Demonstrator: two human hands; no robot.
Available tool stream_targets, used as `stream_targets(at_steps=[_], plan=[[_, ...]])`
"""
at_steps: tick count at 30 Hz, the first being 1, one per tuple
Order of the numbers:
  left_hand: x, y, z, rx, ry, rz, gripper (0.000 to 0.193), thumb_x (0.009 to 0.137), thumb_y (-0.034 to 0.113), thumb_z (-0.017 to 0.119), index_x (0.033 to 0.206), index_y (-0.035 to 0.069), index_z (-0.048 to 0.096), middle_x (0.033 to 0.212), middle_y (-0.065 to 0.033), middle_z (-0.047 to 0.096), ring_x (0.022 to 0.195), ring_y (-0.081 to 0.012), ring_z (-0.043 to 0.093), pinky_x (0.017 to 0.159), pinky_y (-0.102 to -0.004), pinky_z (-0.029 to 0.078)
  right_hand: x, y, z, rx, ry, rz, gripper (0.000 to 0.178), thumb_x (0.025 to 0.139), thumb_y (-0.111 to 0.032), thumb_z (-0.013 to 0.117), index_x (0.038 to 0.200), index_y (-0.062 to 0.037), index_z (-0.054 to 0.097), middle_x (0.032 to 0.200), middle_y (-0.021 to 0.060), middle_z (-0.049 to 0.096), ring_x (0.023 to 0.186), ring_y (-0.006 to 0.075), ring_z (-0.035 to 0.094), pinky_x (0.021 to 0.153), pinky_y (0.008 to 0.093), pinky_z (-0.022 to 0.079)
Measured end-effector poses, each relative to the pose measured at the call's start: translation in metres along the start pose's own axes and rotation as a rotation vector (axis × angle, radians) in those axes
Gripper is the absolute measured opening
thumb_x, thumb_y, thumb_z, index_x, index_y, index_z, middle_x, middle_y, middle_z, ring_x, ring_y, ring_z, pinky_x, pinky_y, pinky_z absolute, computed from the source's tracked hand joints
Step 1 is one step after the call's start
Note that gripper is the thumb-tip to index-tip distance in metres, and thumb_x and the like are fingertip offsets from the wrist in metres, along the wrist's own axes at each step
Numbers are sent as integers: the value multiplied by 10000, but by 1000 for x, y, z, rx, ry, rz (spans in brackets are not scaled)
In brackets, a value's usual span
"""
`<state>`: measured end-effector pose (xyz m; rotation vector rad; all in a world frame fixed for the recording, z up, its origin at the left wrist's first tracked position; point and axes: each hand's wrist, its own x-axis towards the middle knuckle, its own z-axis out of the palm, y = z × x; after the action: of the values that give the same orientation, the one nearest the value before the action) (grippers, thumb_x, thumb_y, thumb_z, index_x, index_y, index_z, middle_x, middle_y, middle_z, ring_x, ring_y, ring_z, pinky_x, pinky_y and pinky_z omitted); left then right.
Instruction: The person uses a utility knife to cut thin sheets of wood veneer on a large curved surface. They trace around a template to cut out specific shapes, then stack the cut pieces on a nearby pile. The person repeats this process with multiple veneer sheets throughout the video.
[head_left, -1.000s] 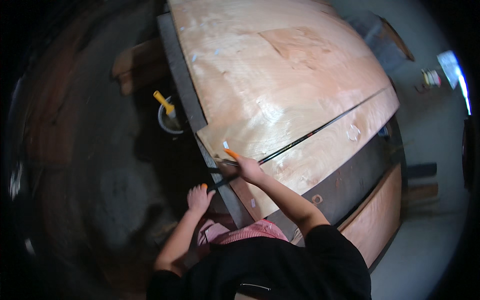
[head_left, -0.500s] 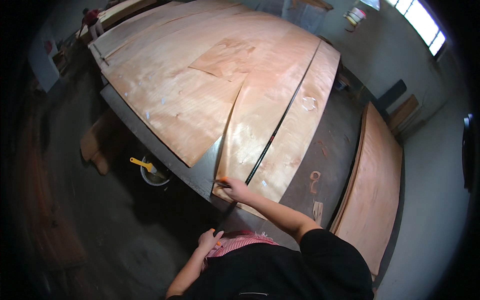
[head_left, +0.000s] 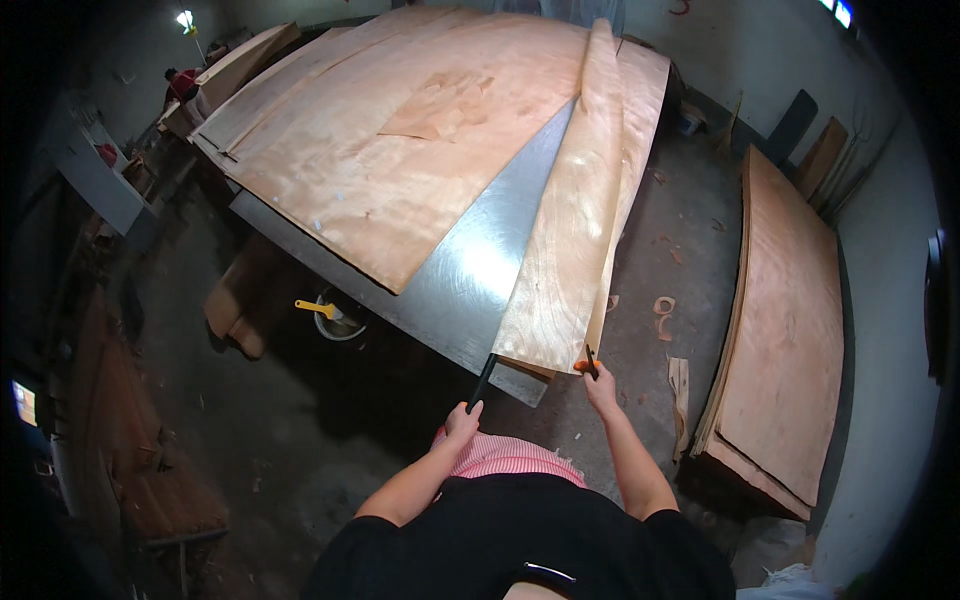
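Observation:
My left hand is closed around the end of a long black pole, which runs up under a strip of pale wood veneer. My right hand is closed at the strip's near right corner, with a slim dark tool sticking up from it and orange showing at the fingers. Whether the fingers also pinch the veneer is hard to tell. The strip lies curled and folded lengthwise over the sheet beneath. To its left a wedge of shiny metal tabletop shows beside a large veneer sheet.
A pail with a yellow-handled scraper stands left under the table edge. Stacked wood sheets lie on the right. Veneer scraps litter the floor. Another person is at the far left.
My right hand has moved right to the strip's other corner. The strip has shifted right and curled over, covering most of the pole and baring more metal tabletop. The left hand still grips the pole.

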<state>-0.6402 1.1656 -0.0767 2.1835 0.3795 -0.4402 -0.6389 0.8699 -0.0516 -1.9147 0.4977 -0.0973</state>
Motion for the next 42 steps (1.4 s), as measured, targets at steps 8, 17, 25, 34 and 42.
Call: stream_targets(at_steps=[8,17,25,34,42], plan=[[37,38,-10,-340,-326,-152,321,796,341,573,849,32,508,666,-37,531,518,-90,498,420,-232,447,-6,21,34,128,-105,53,195,772,26,449,932,21,561,892,91,627,793,155,608,715,254,474],[51,81,-54,-263,-978,-36,331,799,284,590,950,15,469,765,-81,611,641,-115,550,561,-223,453,0,-46,83,122,-176,282,256,807,-230,587,949,-18,567,762,52,599,529,102,551,495,231,436],[41,129,-68,431,-1205,600,806,733,513,571,1186,-115,350,944,-198,560,879,-232,543,747,-301,435,9,-75,115,-170,62,237,397,683,-287,617,934,7,529,749,123,593,699,211,579,635,309,456],[65,55,-63,113,-1282,64,456,845,286,527,1163,-32,449,1002,-105,582,885,-140,554,769,-242,439,-13,-79,71,33,273,249,580,683,-369,621,1073,41,491,841,193,606,809,275,593,711,337,448],[43,75,-55,183,-1115,-47,473,856,271,515,1176,-58,404,1007,-133,579,838,-131,556,767,-241,443,-66,-46,-26,912,209,222,169,783,-178,601,747,-32,524,540,-10,482,449,64,443,423,206,347]])
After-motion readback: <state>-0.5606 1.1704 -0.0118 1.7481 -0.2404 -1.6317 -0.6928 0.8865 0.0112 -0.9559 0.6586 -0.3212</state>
